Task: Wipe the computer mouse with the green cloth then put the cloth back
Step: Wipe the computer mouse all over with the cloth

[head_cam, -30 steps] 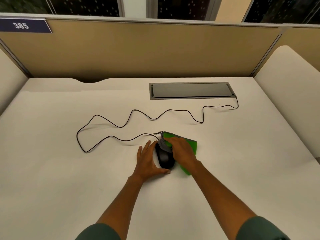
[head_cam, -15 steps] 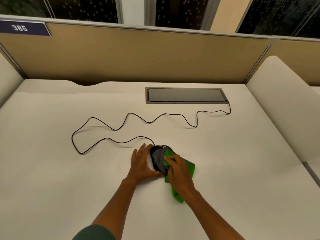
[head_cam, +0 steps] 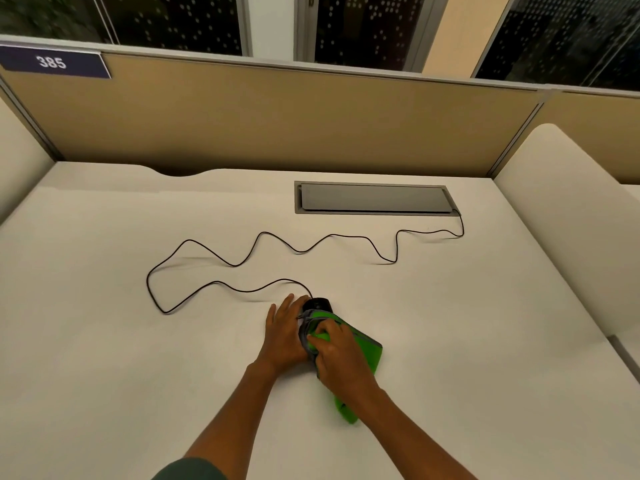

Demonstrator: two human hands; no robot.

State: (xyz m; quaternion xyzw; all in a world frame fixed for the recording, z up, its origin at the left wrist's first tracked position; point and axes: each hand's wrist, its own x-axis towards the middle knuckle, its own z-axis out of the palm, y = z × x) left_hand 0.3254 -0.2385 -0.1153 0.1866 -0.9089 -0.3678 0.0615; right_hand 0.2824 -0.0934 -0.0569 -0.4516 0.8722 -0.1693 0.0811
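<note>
Left hand point(head_cam: 284, 332) braces the mouse point(head_cam: 317, 304), fingers flat; right hand point(head_cam: 341, 355) grips the green cloth point(head_cam: 363, 348). Excess pressure could snag the cable point(head_cam: 221, 259).

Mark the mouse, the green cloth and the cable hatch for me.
mouse point(head_cam: 318, 303), head view, on its exposed black front end.
green cloth point(head_cam: 367, 349), head view, on the flat part right of the right hand.
cable hatch point(head_cam: 374, 199), head view, on its grey lid.

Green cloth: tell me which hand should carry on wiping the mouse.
The right hand. It already presses the green cloth over the mouse, while the left hand lies flat beside the mouse, steadying it.
</note>
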